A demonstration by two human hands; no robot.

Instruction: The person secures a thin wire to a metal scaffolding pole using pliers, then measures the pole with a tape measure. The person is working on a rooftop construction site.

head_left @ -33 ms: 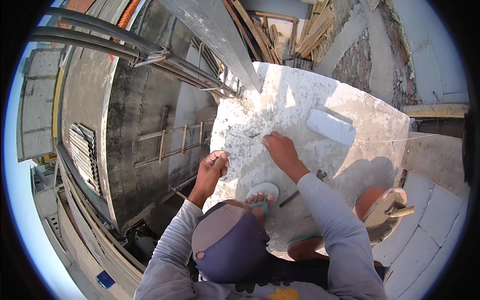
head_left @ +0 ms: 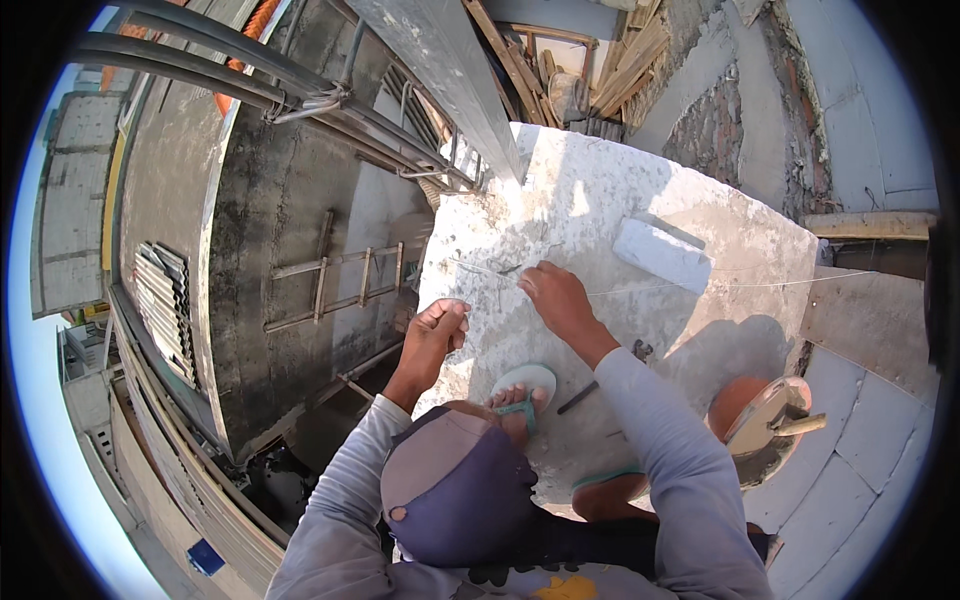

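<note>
My right hand [head_left: 558, 300] is closed on a thin white string [head_left: 750, 285] above the pale, rough concrete surface [head_left: 470, 230]. The string stretches away to the right. My left hand [head_left: 432, 338] is lower and to the left, thumb and fingers pinched together; what they hold is too small to make out. A pale rectangular block [head_left: 660, 255] lies right of my hands. A dark bar-shaped tool [head_left: 578, 395] lies below my right hand, beside a sandaled foot [head_left: 520, 400]. A cloth-covered head [head_left: 450, 480] sits between my forearms.
A grey vertical post [head_left: 440, 70] and bundled metal bars [head_left: 230, 75] stand at the upper left. A wooden ladder [head_left: 340, 290] lies on the level left of the surface. Timber scraps [head_left: 625, 70] are piled behind. An orange bucket [head_left: 740, 400] with a wooden-handled tool [head_left: 800, 425] stands lower right.
My left hand has shifted slightly right, closer to my right hand, and my right hand has edged slightly left. The block and bucket look unmoved.
</note>
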